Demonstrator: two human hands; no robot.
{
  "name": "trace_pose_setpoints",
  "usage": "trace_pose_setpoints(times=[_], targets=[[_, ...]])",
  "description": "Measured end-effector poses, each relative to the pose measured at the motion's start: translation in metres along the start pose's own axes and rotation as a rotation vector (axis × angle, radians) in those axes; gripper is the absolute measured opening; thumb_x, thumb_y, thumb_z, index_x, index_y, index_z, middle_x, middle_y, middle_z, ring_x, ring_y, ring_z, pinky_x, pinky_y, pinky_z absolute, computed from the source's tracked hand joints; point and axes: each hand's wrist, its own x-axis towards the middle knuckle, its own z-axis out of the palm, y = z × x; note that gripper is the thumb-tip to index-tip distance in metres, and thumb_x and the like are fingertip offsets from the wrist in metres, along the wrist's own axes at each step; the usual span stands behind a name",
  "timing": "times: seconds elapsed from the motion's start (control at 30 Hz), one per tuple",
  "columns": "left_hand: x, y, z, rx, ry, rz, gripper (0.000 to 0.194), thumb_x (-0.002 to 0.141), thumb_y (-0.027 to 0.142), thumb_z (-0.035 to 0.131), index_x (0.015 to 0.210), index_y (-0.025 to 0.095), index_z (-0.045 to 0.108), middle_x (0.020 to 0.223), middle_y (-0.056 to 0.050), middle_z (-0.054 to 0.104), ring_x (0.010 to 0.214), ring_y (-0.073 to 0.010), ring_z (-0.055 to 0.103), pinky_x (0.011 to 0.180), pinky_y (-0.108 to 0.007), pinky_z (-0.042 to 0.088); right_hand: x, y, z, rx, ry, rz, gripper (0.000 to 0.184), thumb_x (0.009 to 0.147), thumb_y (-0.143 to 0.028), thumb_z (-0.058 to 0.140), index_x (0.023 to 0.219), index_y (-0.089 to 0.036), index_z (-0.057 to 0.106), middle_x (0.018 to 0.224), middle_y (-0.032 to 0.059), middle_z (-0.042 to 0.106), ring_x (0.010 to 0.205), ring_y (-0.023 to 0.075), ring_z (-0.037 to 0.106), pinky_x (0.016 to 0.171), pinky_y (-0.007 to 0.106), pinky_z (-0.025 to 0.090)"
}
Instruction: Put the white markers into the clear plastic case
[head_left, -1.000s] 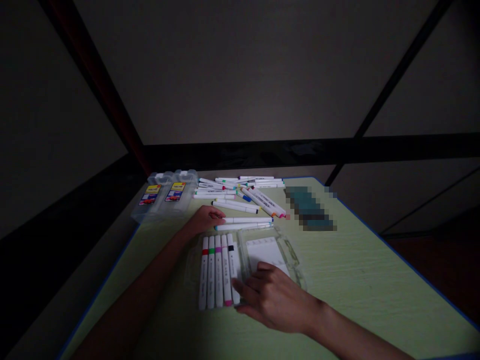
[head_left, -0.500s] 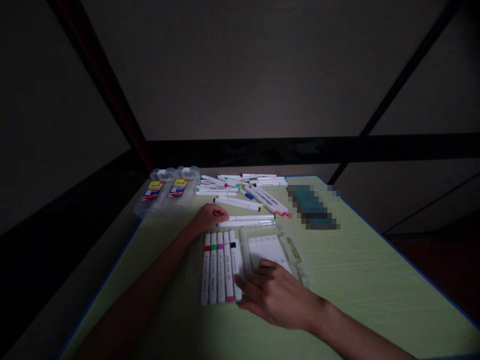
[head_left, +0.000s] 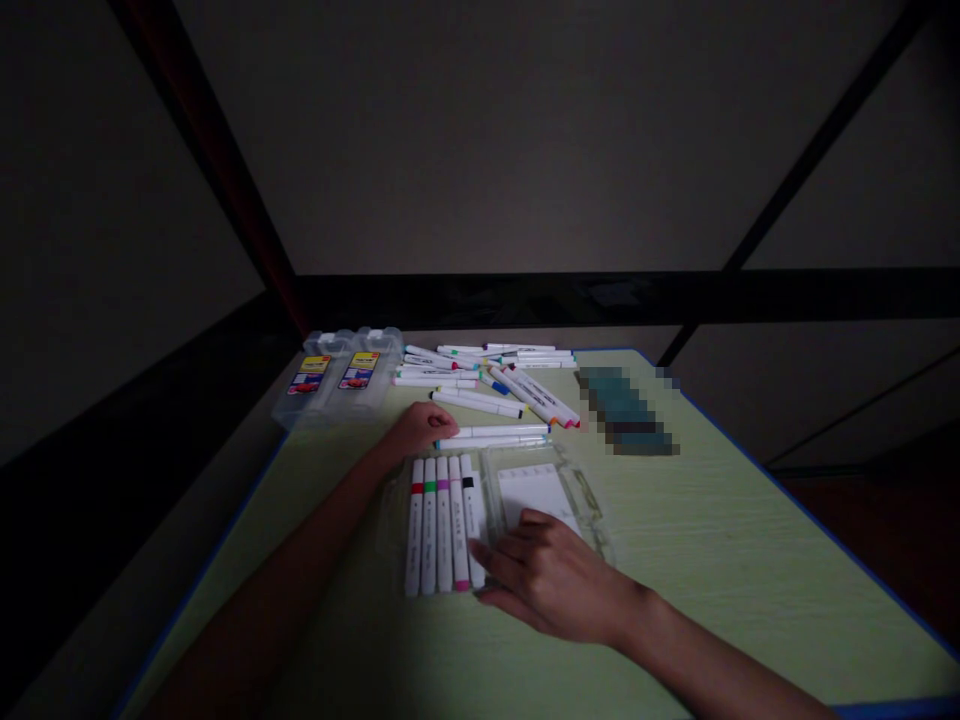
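Several white markers lie side by side in the left half of an opened clear plastic case (head_left: 487, 505), with red, green, purple, pink and black bands. My right hand (head_left: 551, 578) is closed, its thumb and forefinger at the lower end of the black-banded marker (head_left: 469, 505). In the case's right half is a white card (head_left: 529, 490), partly covered by that hand. Beyond the case, my left hand (head_left: 420, 428) pinches the left end of a white marker with a blue tip (head_left: 502, 432). Another white marker (head_left: 495, 442) lies just in front of it.
Farther back, loose white markers (head_left: 480, 402) lie in a heap on the pale green table (head_left: 697, 580). Two clear plastic cases (head_left: 360, 385) with colourful labels stand at the back left. A pixelated greenish flat object (head_left: 622, 405) rests at the right. Blue edging borders the table.
The view has shifted slightly, so the table items appear a little higher. Both hands keep nearly the same places at their markers.
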Motion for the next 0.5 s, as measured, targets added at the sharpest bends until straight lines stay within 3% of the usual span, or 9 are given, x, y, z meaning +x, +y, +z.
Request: trace_pose_setpoints(times=[0.5], targets=[[0.0046,-0.0094,0.0004,-0.051,0.024,-0.052,0.023,0.062,0.033,0.054,0.065,0.011,0.063,0.065,-0.003,0.063,0.064,-0.0146,0.054,0.061,-0.024,0.041,0.0002,-0.0001,-0.0014,0.008,-0.022,0.006,0.034,0.086,-0.034,0.044,0.106,-0.01,0.056,0.069,0.0044,0.065,0.06,0.0162,0.059,0.063,0.033,0.035]])
